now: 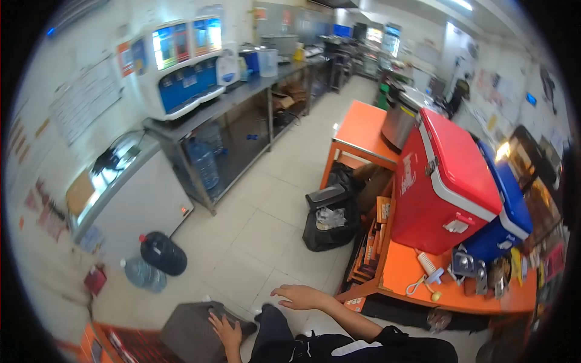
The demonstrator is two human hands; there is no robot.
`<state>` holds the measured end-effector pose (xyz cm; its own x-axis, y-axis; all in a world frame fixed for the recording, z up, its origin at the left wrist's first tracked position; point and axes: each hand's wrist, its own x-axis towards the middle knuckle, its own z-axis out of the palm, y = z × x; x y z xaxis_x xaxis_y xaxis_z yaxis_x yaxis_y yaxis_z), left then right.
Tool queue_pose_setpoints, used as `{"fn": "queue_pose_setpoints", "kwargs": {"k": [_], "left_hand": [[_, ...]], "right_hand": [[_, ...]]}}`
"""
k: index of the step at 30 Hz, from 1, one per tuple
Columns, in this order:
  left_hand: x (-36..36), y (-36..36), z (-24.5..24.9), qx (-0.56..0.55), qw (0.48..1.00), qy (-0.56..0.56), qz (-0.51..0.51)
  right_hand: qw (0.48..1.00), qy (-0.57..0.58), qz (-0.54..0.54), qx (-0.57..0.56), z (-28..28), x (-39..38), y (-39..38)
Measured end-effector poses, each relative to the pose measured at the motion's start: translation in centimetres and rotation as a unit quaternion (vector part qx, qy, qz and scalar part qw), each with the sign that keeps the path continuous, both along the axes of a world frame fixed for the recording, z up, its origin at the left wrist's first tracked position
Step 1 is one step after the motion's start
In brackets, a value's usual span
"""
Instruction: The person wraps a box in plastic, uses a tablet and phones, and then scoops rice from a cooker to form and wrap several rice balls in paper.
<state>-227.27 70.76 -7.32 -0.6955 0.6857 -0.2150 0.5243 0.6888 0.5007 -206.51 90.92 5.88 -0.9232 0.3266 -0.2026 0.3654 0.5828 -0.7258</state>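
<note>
My left hand (225,330) has its fingers spread over a dark grey, boxy thing (189,330) at the bottom of the view; its kind I cannot make out. Whether the palm presses on it or hovers just above does not show. My right hand (299,296) is held out in the air above the floor and my dark-trousered leg (271,330). Its fingers are stretched, with nothing visible in them. To the right of it stands an orange table (396,281), apart from the hand.
A red cooler box (448,175) and a blue one (514,212) stand on the orange table. A black bag (321,239) sits on the tiled floor (248,227). Two water jugs (163,253) stand at left, near a white chest freezer (139,212). Someone (461,91) is far back.
</note>
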Motion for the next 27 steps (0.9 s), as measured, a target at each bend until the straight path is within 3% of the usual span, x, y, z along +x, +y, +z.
{"fn": "queue_pose_setpoints", "kwargs": {"k": [4, 6, 9, 11, 14, 17, 18, 19, 20, 21, 22, 23, 24, 25, 26, 27], "left_hand": [[-7.2, 5.9, -5.0, -0.105, 0.993, -0.041, -0.04], [-10.0, 12.2, -6.3, -0.138, 0.985, -0.047, -0.088], [-15.7, 21.0, -5.6, -0.19, 0.978, 0.004, -0.081], [-19.6, 29.2, -4.8, -0.201, 0.972, -0.073, -0.1], [-25.7, 40.9, -5.5, -0.109, 0.978, -0.054, -0.169], [-27.3, 55.5, -2.1, -0.15, 0.953, -0.055, -0.257], [-28.2, 61.1, -2.8, -0.135, 0.927, -0.133, -0.323], [-27.6, 66.6, -0.8, -0.081, 0.866, -0.261, -0.419], [-26.1, 71.7, 3.7, -0.086, 0.757, -0.392, -0.515], [-23.8, 76.2, 8.6, -0.082, 0.654, -0.527, -0.536], [-22.0, 80.0, 11.2, -0.071, 0.532, -0.649, -0.539], [-20.7, 83.6, 9.9, -0.071, 0.531, -0.649, -0.541], [-19.3, 88.2, 8.3, 0.014, 0.371, -0.752, -0.545], [-18.3, 92.2, 7.5, 0.094, 0.196, -0.824, -0.523], [-17.5, 95.7, 7.4, 0.092, 0.194, -0.825, -0.522], [-17.0, 98.8, 7.6, 0.136, 0.235, -0.875, -0.401]], "right_hand": [[0.996, 0.021, -0.02, -0.086, -2.1, -3.5, 7.2], [0.994, 0.006, -0.073, -0.081, -3.2, -3.9, 12.0], [0.989, 0.004, -0.148, -0.022, -7.4, -5.4, 20.7], [0.975, -0.031, -0.219, 0.012, -7.8, -5.4, 26.8], [0.964, -0.012, -0.261, 0.057, -2.4, -6.0, 36.1], [0.946, 0.144, -0.277, -0.082, 8.7, -7.7, 43.2], [0.931, 0.187, -0.277, -0.147, 10.6, -7.6, 45.7], [0.901, 0.306, -0.227, -0.208, 10.0, -7.1, 48.5], [0.851, 0.421, -0.174, -0.263, 9.0, -6.3, 51.1], [0.809, 0.496, -0.112, -0.295, 7.4, -5.4, 53.9], [0.807, 0.497, -0.117, -0.296, 5.2, -5.5, 56.9], [0.667, 0.649, -0.105, -0.35, 2.9, -5.5, 59.9], [0.498, 0.771, -0.086, -0.388, 1.3, -5.4, 63.2], [0.358, 0.817, -0.15, -0.427, 0.6, -5.6, 66.4], [0.279, 0.834, -0.2, -0.433, -0.4, -5.1, 69.9], [0.244, 0.83, -0.253, -0.433, -1.0, -4.1, 72.9]]}}
